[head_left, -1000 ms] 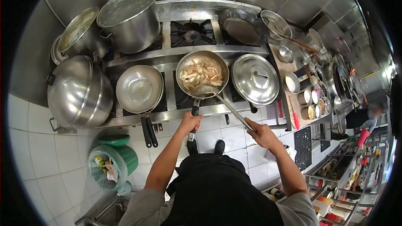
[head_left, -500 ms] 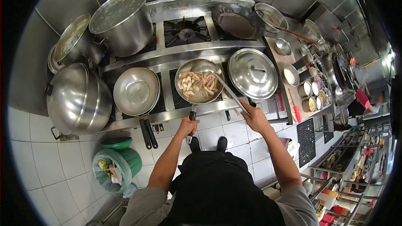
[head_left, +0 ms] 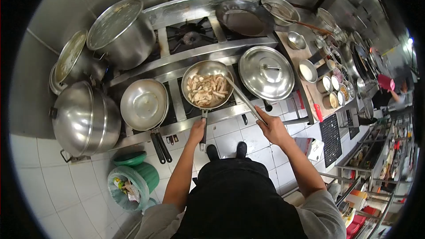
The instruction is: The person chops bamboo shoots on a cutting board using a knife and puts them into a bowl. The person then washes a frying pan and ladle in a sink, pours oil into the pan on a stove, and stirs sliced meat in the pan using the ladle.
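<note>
A frying pan (head_left: 191,71) sits on the front burner, holding pale brown sliced pieces (head_left: 207,90), perhaps meat. My left hand (head_left: 197,132) is closed around its dark handle. In my right hand (head_left: 272,129) is the long metal handle of a ladle (head_left: 242,96), which slants down into the pan; its head is hard to make out among the food. To the left, stacked pans (head_left: 144,105) rest with two black handles pointing toward me. A domed steel lid (head_left: 267,73) lies on the right of the stove.
Tall stockpots (head_left: 126,40) and a domed steamer (head_left: 79,119) stand at left. A dark wok (head_left: 243,17) is on the back right burner. Seasoning containers (head_left: 330,99) and a red-handled knife (head_left: 318,112) line the right counter. A green bin (head_left: 148,179) stands on the floor. Another person (head_left: 400,93) is far right.
The ladle's rounded head, visible at the back of the pan before, is now lower among the pieces. The camera view has tilted slightly. My left hand keeps its hold on the pan.
</note>
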Demonstrator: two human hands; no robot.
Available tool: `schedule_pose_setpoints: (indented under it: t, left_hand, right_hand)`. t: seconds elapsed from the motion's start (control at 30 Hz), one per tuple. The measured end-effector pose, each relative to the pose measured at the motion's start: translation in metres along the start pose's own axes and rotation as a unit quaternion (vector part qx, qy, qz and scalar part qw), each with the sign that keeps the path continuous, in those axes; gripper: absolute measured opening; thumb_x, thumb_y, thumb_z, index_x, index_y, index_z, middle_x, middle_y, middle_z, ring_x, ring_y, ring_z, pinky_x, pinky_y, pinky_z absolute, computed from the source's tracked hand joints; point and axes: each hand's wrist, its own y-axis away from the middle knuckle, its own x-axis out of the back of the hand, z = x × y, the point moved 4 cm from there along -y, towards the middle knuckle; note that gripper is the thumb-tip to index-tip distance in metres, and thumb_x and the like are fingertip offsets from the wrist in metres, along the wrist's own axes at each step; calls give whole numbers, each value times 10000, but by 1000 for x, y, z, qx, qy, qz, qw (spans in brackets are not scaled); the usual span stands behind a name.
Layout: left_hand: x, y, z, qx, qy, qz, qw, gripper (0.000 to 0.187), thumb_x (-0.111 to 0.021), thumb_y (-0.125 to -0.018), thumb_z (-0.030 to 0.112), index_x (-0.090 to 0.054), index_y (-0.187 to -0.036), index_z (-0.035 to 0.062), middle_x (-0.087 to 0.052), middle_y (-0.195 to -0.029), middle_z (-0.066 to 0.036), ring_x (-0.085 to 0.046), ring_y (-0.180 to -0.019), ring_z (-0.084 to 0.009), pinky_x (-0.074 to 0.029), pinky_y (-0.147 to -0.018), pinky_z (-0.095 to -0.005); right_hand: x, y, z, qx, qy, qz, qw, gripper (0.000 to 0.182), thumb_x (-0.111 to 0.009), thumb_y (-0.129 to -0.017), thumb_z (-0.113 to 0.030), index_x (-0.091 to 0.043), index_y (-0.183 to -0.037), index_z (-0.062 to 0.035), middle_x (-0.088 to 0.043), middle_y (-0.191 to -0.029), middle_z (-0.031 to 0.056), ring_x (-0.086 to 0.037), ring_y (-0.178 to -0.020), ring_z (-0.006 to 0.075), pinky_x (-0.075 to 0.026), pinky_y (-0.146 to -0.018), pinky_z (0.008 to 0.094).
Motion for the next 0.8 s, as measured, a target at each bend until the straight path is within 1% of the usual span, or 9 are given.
schedule_pose_setpoints:
  t: [0.1,0.17,0.27,0.37,0.47,0.57,0.63,0.73,0.8]
  left_hand:
    - [39,39,70,-92,-134,147,976,494,-478,-1053,411,-609,-1168,-51,-642,-1051,-262,-611,-1026,-433,-469,-936,-476]
    - [17,45,76,-41,100,39,993,466,-504,-1050,408,-631,-1169,-24,-671,-1086,-176,-647,-994,-263,-510,-889,-386]
    - [-39,48,131,102,277,-144,944,422,-503,-1055,358,-633,-1174,-25,-670,-1144,-166,-641,-1039,-231,-531,-874,-373]
    - [-74,48,196,73,461,-175,867,406,-517,-1050,338,-622,-1164,-37,-685,-1109,-204,-670,-966,-265,-560,-819,-388]
    - [-81,30,219,32,381,-127,915,322,-552,-1038,315,-593,-1056,-4,-683,-888,-159,-674,-787,-273,-572,-762,-403]
    - [-68,20,248,65,417,-42,906,260,-592,-1017,272,-473,-887,81,-492,-631,-37,-542,-566,-179,-483,-539,-337]
    - [-46,6,267,69,384,2,921,293,-596,-1017,289,-445,-847,105,-403,-593,2,-427,-489,-129,-358,-432,-299]
    - [-42,17,319,32,297,65,952,305,-571,-1036,316,-463,-829,120,-370,-554,14,-346,-414,-102,-284,-383,-259]
    - [-69,32,355,43,289,11,956,300,-556,-1043,312,-469,-828,121,-365,-530,9,-329,-380,-101,-275,-353,-259]
  right_hand:
    - [-21,19,6,-43,-51,30,997,630,-625,-962,-150,-380,-1542,-141,-651,-815,293,-659,-694,401,-516,-683,444]
    - [-56,30,31,-102,-72,-1,992,669,-582,-991,-171,-279,-1587,-179,-630,-789,300,-634,-675,366,-509,-692,457]
    - [-62,14,27,-96,-211,-31,972,531,-561,-1010,-230,-415,-1492,-65,-681,-903,222,-656,-678,301,-523,-659,430]
    - [-74,7,12,-156,-489,-111,851,439,-565,-1023,-313,-518,-1376,-58,-695,-898,116,-666,-673,187,-541,-597,350]
    - [-72,0,13,-93,-580,-174,790,387,-565,-1026,-380,-606,-1248,-65,-707,-913,71,-680,-679,164,-552,-567,314]
    - [-13,14,73,-84,-479,-144,862,372,-581,-1019,-381,-656,-1165,-47,-714,-905,77,-695,-684,166,-560,-571,296]
    - [37,46,196,-79,-435,98,892,251,-655,-955,-204,-673,-1122,-18,-717,-965,74,-692,-768,166,-543,-598,301]
    - [154,133,395,-255,-253,488,796,215,-653,-943,-133,-626,-1123,-20,-684,-842,61,-634,-718,161,-526,-663,312]
    - [233,175,448,-335,-66,561,754,420,-736,-882,-147,-564,-1242,-13,-676,-873,133,-655,-723,190,-540,-655,353]
